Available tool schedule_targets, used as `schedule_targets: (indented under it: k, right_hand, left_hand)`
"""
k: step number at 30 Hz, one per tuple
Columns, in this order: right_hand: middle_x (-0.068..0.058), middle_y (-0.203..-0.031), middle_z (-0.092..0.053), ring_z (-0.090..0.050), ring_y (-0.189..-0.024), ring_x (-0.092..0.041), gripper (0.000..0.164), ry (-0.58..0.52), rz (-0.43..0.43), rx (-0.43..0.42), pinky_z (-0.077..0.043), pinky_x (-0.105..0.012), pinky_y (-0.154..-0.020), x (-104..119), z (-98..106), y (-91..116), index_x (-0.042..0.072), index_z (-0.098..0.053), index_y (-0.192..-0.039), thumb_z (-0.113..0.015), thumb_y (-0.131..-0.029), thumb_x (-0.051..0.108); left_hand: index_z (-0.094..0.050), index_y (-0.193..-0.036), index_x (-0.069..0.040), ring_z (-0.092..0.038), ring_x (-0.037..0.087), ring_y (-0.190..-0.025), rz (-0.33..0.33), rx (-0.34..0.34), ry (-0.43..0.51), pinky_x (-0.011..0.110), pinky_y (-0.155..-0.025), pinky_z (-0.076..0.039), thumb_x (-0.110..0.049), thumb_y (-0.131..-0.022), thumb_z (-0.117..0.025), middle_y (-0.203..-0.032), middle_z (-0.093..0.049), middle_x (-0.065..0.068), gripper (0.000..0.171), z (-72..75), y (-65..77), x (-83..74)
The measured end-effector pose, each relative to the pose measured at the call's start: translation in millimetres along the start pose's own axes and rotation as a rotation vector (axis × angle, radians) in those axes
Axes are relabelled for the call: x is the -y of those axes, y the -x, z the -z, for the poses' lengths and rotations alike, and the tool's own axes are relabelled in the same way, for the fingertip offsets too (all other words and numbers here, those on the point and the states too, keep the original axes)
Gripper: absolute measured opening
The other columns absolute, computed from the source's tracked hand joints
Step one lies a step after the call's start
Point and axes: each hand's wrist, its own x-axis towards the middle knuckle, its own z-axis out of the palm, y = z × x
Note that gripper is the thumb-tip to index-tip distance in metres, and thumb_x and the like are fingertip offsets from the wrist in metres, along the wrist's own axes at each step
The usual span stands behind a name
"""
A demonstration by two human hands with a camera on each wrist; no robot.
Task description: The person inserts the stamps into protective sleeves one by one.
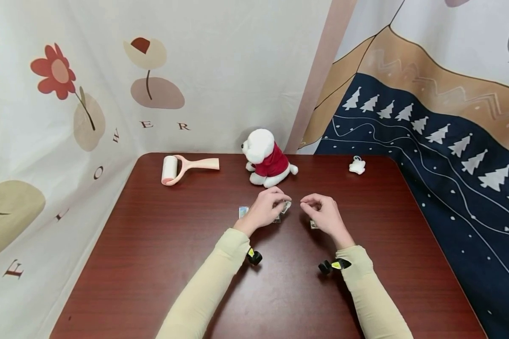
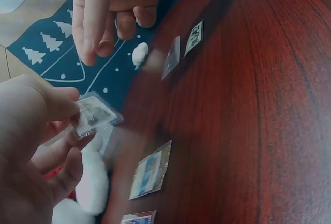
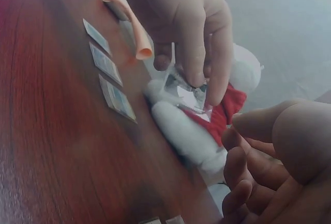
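My left hand (image 1: pixel 263 210) pinches a small stamp in a clear plastic sleeve (image 2: pixel 97 113) between thumb and fingers, raised above the table. Facing it from the right is my right hand (image 1: pixel 327 216), fingers loosely bent, with nothing visible in its grasp. Three sleeved stamps (image 3: pixel 106 64) lie in a row on the table near the left hand, one with a blue picture (image 1: pixel 243 212). Below the right hand lie a dark-patterned stamp (image 2: pixel 194 39) and a clear sleeve (image 2: pixel 171 57), side by side.
On the brown table (image 1: pixel 280 292), a white plush dog (image 1: pixel 260 143) in a red top sits behind the hands. A peach-handled lint roller (image 1: pixel 199 164) lies at the back left. A small white object (image 1: pixel 357 165) with a loop is at the back right. Printed cloth (image 1: pixel 220 61) hangs behind.
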Motion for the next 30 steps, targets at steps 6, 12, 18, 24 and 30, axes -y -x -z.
schedule_targets:
  k: [6, 12, 18, 24, 30]
  right_hand:
    - [-0.008, -0.090, -0.078, -0.066, -0.071, -0.015, 0.014, 0.007, -0.014, 0.001, -0.052, -0.024, -0.066, -5.1, 4.3, 3.1, 0.002, -0.078, -0.105, -0.075, -0.097, 0.012]
    - [-0.007, -0.089, -0.077, -0.065, -0.070, -0.013, 0.012, 0.014, -0.021, 0.004, -0.052, -0.024, -0.065, -11.1, 6.7, 6.8, 0.003, -0.079, -0.104, -0.075, -0.097, 0.012]
    - [-0.006, -0.087, -0.076, -0.062, -0.068, -0.011, 0.011, 0.027, -0.006, 0.005, -0.050, -0.024, -0.064, -15.5, 9.8, 11.0, 0.002, -0.078, -0.104, -0.076, -0.096, 0.011]
    - [-0.007, -0.090, -0.077, -0.065, -0.071, -0.012, 0.012, 0.034, -0.015, 0.011, -0.051, -0.024, -0.065, -17.5, 12.7, 14.0, 0.002, -0.078, -0.105, -0.075, -0.097, 0.011]
    - [-0.006, -0.090, -0.077, -0.065, -0.070, -0.012, 0.011, 0.046, -0.010, 0.006, -0.051, -0.024, -0.064, -18.6, 13.4, 14.8, 0.003, -0.078, -0.104, -0.076, -0.097, 0.011]
  left_hand:
    - [-0.081, -0.113, -0.005, -0.069, 0.018, -0.096, 0.072, 0.030, 0.001, 0.029, -0.087, -0.057, -0.007, -0.097, -0.072, -0.105, -0.074, 0.006, 0.018, -6.3, -1.2, 2.2]
    - [-0.081, -0.114, -0.009, -0.071, 0.015, -0.096, 0.137, 0.090, -0.057, 0.029, -0.087, -0.057, -0.013, -0.095, -0.077, -0.105, -0.076, 0.003, 0.019, -15.4, -0.8, 3.0]
    - [-0.080, -0.117, -0.012, -0.068, 0.018, -0.099, 0.176, 0.167, -0.170, 0.033, -0.089, -0.056, -0.020, -0.092, -0.081, -0.111, -0.075, 0.002, 0.026, -19.0, -1.3, -0.4]
    - [-0.080, -0.122, -0.019, -0.065, 0.024, -0.108, 0.190, 0.244, -0.348, 0.039, -0.092, -0.055, -0.029, -0.093, -0.082, -0.118, -0.074, -0.002, 0.031, -21.5, -4.6, -0.7]
    - [-0.081, -0.120, -0.019, -0.062, 0.026, -0.110, 0.228, 0.272, -0.394, 0.041, -0.091, -0.053, -0.034, -0.091, -0.084, -0.121, -0.072, -0.002, 0.033, -24.5, -6.3, 1.4]
